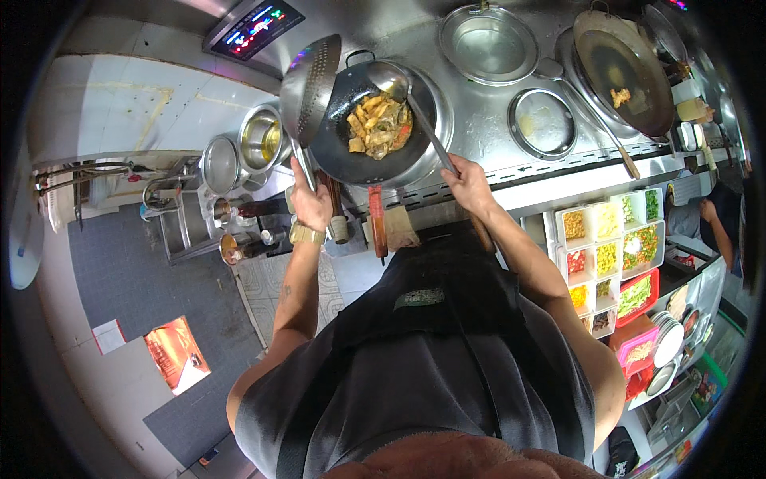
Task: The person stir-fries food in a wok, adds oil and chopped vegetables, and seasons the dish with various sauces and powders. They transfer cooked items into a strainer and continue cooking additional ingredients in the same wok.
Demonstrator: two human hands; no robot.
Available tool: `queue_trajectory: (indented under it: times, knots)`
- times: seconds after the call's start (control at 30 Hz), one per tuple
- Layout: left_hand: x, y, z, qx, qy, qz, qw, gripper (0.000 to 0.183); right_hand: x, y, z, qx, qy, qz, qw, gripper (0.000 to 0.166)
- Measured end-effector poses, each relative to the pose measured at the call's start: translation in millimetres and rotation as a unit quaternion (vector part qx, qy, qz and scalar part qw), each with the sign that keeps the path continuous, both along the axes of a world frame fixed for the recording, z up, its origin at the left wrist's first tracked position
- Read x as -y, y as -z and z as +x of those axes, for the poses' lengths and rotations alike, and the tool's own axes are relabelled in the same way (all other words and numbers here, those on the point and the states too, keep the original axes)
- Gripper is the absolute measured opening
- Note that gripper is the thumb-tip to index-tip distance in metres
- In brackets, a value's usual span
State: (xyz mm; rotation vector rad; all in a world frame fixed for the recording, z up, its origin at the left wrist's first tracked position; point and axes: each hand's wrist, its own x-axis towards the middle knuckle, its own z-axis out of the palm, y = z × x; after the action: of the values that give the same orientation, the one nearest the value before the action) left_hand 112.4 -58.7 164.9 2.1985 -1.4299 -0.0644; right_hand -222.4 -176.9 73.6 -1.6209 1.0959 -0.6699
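Note:
My left hand (313, 205) is closed around the handle of a perforated metal strainer ladle (308, 90), which is tilted up at the left side of a black wok (332, 152). Cooked food in brown sauce (378, 127), with yellowish strips and dark pieces, lies in the middle of the wok. My right hand (470, 182) grips the long handle of a metal cooking ladle (389, 81); its bowl is over the far part of the wok, above the food. The wok's red-wrapped wooden handle (377, 224) points toward me.
Left of the wok stand a metal pot with yellow oil (261, 139) and a sieve (220, 164). A pan of water (489, 45), a lid-like round pan (543, 124) and another wok (622, 78) are on the right. Bins of chopped ingredients (605, 258) stand beside my right arm. Another person's arm (716, 230) shows far right.

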Motion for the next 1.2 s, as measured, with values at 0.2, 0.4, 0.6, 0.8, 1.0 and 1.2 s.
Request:
queue_trajectory:
  times: [0.2, 0.4, 0.6, 0.8, 1.0, 1.2]
  knots:
    - [18, -48, -81, -0.65, 0.024, 0.042, 0.759, 0.074, -28, -64, -81, 0.144, 0.179, 0.154, 0.961, 0.042]
    - [68, 33, -203, -0.831, 0.037, 0.228, 0.506, 0.026, -27, -103, -150, 0.149, 0.323, 0.106, 0.929, 0.02]
    - [121, 106, -332, -0.82, 0.105, 0.259, 0.5, 0.014, -5, -104, -169, 0.189, 0.271, 0.14, 0.933, 0.019]
    - [121, 151, -336, -0.582, 0.197, 0.3, 0.73, 0.058, 97, -75, -139, 0.065, 0.152, 0.153, 0.974, 0.015]
    - [28, 20, -216, -0.484, 0.281, 0.296, 0.774, 0.06, 156, -3, -124, -0.061, 0.168, 0.041, 0.983, 0.016]
    - [-123, -5, -103, -0.565, 0.173, 0.28, 0.757, 0.026, 154, -19, -130, 0.09, 0.165, 0.201, 0.961, 0.015]
